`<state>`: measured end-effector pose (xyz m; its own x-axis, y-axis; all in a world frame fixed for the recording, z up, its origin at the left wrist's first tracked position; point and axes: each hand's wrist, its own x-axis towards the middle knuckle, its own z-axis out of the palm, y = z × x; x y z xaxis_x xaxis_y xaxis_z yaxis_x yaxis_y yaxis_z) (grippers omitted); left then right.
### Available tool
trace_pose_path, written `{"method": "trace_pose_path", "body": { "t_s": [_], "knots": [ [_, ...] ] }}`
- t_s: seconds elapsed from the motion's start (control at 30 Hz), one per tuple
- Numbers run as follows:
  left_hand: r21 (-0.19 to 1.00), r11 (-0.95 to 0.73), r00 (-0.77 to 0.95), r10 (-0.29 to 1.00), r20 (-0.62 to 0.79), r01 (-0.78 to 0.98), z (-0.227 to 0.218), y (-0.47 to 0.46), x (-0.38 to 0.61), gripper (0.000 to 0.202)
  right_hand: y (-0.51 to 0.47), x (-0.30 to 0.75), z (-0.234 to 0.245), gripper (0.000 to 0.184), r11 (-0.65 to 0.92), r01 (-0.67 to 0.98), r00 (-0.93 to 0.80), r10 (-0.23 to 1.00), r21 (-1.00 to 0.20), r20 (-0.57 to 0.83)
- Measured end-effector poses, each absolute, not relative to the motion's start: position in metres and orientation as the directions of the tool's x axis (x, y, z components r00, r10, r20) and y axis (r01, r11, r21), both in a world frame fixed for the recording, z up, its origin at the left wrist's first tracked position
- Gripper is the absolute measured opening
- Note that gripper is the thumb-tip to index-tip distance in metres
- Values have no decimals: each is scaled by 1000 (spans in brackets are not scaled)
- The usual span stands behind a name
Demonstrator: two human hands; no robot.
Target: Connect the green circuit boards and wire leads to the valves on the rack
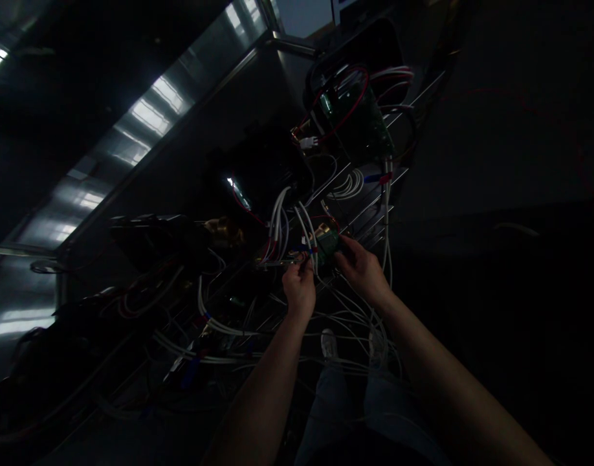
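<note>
In the dim head view, a small green circuit board (327, 241) with white, red and blue wires around it lies between my hands. My right hand (363, 266) pinches the board's right edge between thumb and fingers. To the left, my left hand (299, 288) is closed, fingertips together, beside a bundle of white cables (307, 226). What its fingers hold is too dark to make out. A brass-coloured part (322, 230) shows just above the board.
Above stands a larger green circuit board (358, 120) on a black housing, with red and white wires. A dark glossy housing (263, 175) sits left of it. Loose white cables (345, 310) run below my hands over wire shelf bars. A metal frame (146, 123) crosses the upper left.
</note>
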<state>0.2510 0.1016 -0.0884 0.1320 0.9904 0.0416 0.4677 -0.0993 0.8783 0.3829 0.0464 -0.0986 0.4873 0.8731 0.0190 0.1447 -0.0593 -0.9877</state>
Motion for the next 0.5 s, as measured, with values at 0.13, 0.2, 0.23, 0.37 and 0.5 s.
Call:
{"method": "trace_pose_path", "body": {
  "t_s": [0.13, 0.2, 0.23, 0.37, 0.5],
  "knots": [
    [874, -103, 145, 989, 38, 474, -89, 102, 250, 21, 46, 383, -97, 50, -77, 141, 479, 878, -987, 0],
    [868, -104, 140, 989, 41, 486, -89, 102, 250, 21, 47, 383, -97, 48, -73, 157, 484, 875, -985, 13],
    [866, -102, 136, 990, 40, 489, -89, 102, 250, 20, 47, 383, -97, 48, -69, 158, 487, 873, -985, 17],
    [873, -89, 136, 990, 26, 480, -91, 102, 250, 21, 47, 382, -99, 49, -85, 150, 487, 873, -985, -1],
    [880, -65, 127, 992, 6, 471, -93, 102, 249, 21, 47, 382, -100, 48, -89, 166, 497, 868, -982, 5]
  ]
}}
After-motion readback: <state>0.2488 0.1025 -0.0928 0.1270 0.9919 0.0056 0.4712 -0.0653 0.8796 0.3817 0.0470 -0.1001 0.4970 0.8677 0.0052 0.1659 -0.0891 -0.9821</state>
